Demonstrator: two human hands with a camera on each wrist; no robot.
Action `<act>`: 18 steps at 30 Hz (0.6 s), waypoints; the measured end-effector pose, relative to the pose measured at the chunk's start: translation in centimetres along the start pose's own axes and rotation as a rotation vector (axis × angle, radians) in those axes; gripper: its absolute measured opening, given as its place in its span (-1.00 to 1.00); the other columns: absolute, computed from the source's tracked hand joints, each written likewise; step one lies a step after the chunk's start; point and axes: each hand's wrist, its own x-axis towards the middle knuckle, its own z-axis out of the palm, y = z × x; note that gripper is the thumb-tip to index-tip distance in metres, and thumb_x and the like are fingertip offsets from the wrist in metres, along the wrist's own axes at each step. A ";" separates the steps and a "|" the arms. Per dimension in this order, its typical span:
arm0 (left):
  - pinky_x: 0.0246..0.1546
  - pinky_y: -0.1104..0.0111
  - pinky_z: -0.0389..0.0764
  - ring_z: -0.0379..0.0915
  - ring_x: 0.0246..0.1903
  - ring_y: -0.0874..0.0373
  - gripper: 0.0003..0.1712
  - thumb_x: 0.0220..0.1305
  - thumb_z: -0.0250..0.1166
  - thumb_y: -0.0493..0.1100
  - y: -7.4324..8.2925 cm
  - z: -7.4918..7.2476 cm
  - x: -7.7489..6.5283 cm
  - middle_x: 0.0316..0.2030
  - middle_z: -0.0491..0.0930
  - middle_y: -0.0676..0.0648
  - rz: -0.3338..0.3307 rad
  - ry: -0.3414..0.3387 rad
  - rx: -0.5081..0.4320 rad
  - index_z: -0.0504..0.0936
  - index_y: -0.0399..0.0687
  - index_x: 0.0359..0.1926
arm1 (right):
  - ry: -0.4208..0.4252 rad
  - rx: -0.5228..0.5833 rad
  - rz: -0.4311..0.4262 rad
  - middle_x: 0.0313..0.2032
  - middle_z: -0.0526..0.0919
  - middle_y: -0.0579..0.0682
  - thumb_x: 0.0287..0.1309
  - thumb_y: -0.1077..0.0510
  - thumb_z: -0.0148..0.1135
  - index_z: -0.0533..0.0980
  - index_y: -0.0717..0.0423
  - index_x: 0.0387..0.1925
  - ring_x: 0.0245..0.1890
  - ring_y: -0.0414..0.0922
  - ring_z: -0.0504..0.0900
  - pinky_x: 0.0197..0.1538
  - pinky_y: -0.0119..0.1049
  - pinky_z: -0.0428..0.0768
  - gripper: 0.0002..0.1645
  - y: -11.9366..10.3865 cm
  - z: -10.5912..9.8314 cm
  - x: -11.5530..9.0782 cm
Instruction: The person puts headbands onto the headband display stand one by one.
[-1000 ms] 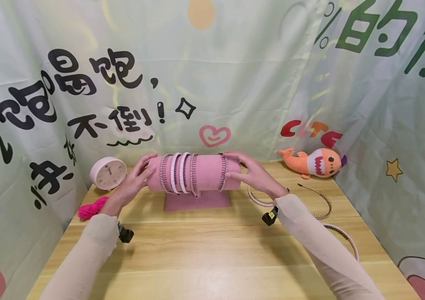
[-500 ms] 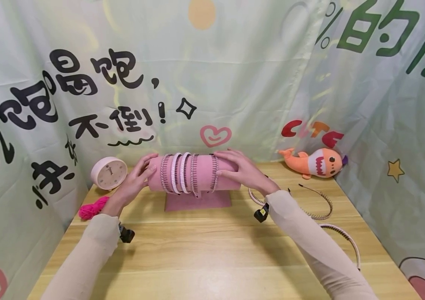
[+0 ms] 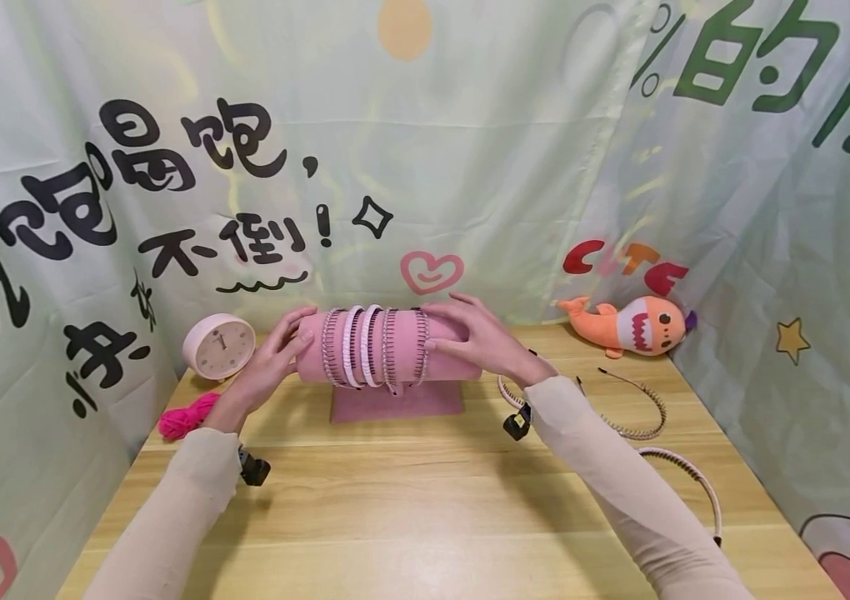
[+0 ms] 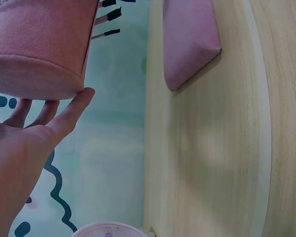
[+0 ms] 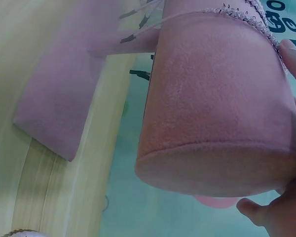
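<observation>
A pink plush headband stand (image 3: 458, 367) has its roll raised over a flat base (image 3: 395, 404). Two white headbands (image 3: 369, 354) sit left of its middle, flanked by thin beaded ones. Another thin beaded headband (image 3: 422, 367) circles the roll farther right. My right hand (image 3: 481, 337) lies along the right part of the roll, its thumb and fingertips spread against that headband's edge. At the roll's left end, my left hand (image 3: 267, 358) rests with extended fingers; in the left wrist view, its fingertips touch the end face (image 4: 37, 74).
Right of the stand lie loose headbands, one beaded (image 3: 653, 417) and one pale and thicker (image 3: 702, 483). A round clock (image 3: 221, 346) and a bright pink yarn bundle (image 3: 185, 417) are on the left. An orange plush toy (image 3: 620, 325) sits at the back right against the curtain (image 3: 470, 167).
My right hand has moved left along the roll, and the rightmost beaded headband has slid left with it, toward the other headbands. My left hand has stayed at the roll's left end.
</observation>
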 end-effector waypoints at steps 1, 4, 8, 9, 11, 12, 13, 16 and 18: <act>0.24 0.38 0.61 0.26 0.49 -0.03 -0.32 0.77 0.00 0.11 0.0 0.0 0.0 0.68 0.08 -0.18 0.002 0.000 -0.001 0.09 0.20 0.73 | -0.001 -0.007 -0.005 0.52 0.54 -0.13 0.36 -0.20 0.52 0.54 -0.31 0.50 0.72 0.12 0.07 0.60 0.40 0.24 -0.27 0.0 0.0 0.0; 0.22 0.40 0.62 0.26 0.50 -0.04 -0.32 0.78 0.00 0.10 0.0 0.1 0.1 0.68 0.06 -0.20 0.009 -0.006 -0.001 0.08 0.19 0.74 | 0.004 -0.027 -0.026 0.51 0.56 -0.12 0.37 -0.19 0.51 0.54 -0.28 0.50 0.70 0.14 0.11 0.59 0.39 0.26 -0.27 0.0 0.0 0.0; 0.22 0.41 0.64 0.28 0.47 -0.01 -0.32 0.77 -0.01 0.11 0.0 0.1 0.1 0.68 0.06 -0.21 0.009 -0.012 0.003 0.07 0.20 0.74 | 0.012 -0.042 -0.059 0.51 0.56 -0.09 0.38 -0.16 0.50 0.53 -0.21 0.52 0.67 0.16 0.18 0.61 0.36 0.24 -0.26 0.0 0.0 -0.1; 0.22 0.41 0.64 0.29 0.46 0.01 -0.32 0.77 0.00 0.11 0.0 0.1 0.1 0.68 0.07 -0.20 0.005 -0.010 0.000 0.08 0.21 0.74 | 0.010 -0.037 -0.064 0.51 0.55 -0.07 0.39 -0.15 0.49 0.52 -0.18 0.53 0.66 0.16 0.19 0.62 0.35 0.23 -0.26 0.0 -0.1 -0.1; 0.21 0.43 0.64 0.30 0.44 0.04 -0.32 0.77 0.00 0.11 0.0 0.1 0.0 0.67 0.08 -0.19 0.001 -0.007 0.000 0.08 0.21 0.74 | 0.005 -0.006 -0.063 0.53 0.53 -0.04 0.41 -0.14 0.48 0.50 -0.15 0.55 0.64 0.14 0.24 0.64 0.32 0.21 -0.24 0.0 -0.4 -0.4; 0.20 0.44 0.64 0.30 0.44 0.05 -0.32 0.77 0.00 0.11 0.0 0.0 0.0 0.67 0.07 -0.19 0.000 -0.006 0.000 0.07 0.20 0.74 | 0.008 0.017 -0.052 0.53 0.52 -0.04 0.42 -0.14 0.47 0.50 -0.15 0.55 0.63 0.12 0.26 0.64 0.30 0.20 -0.25 0.1 -0.6 -0.7; 0.20 0.45 0.64 0.30 0.43 0.07 -0.32 0.77 0.00 0.11 0.0 0.0 -0.1 0.67 0.07 -0.19 -0.001 -0.004 -0.002 0.07 0.20 0.74 | 0.012 0.041 -0.043 0.54 0.51 -0.03 0.43 -0.13 0.46 0.49 -0.15 0.55 0.62 0.10 0.28 0.65 0.28 0.20 -0.26 0.3 -0.9 -0.9; 0.18 0.45 0.64 0.31 0.41 0.11 -0.32 0.78 -0.02 0.10 -0.1 0.0 -0.1 0.67 0.06 -0.21 0.006 0.000 -0.002 0.07 0.18 0.74 | 0.031 0.112 0.005 0.55 0.48 -0.06 0.46 -0.17 0.43 0.50 -0.21 0.53 0.62 0.06 0.31 0.66 0.28 0.22 -0.30 1.1 -2.1 -1.9; 0.18 0.43 0.65 0.32 0.40 0.14 -0.32 0.78 -0.02 0.09 -0.1 0.1 0.0 0.67 0.06 -0.22 0.011 -0.004 -0.004 0.07 0.17 0.74 | 0.049 0.149 0.042 0.55 0.48 -0.09 0.47 -0.20 0.41 0.51 -0.26 0.51 0.62 0.05 0.32 0.66 0.26 0.24 -0.34 1.8 -3.1 -2.8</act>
